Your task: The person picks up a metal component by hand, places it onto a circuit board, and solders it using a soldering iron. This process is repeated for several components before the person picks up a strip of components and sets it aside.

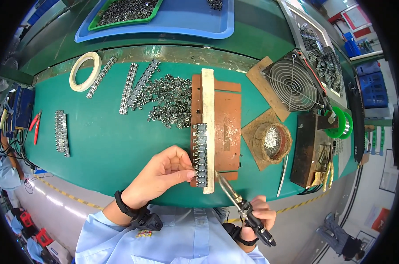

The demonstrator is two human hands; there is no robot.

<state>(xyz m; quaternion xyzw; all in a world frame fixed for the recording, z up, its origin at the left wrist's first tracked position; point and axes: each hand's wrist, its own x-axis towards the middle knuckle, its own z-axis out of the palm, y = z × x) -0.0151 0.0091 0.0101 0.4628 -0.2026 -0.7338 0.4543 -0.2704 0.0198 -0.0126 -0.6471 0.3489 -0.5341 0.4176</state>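
My left hand is closed in a pinch at the lower left edge of a dark strip of small electronic parts. What lies between its fingertips is too small to make out. The strip rests lengthwise against a pale bar on a reddish-brown jig. Wrapped in my right hand is a soldering iron with a black handle. Its tip points up and left, close to the bar's lower right side. Loose small metal parts lie heaped left of the jig.
Further strips, a tape roll and red-handled pliers lie to the left. On the right are a fan, a round pot and a green solder spool. A blue tray sits at the back.
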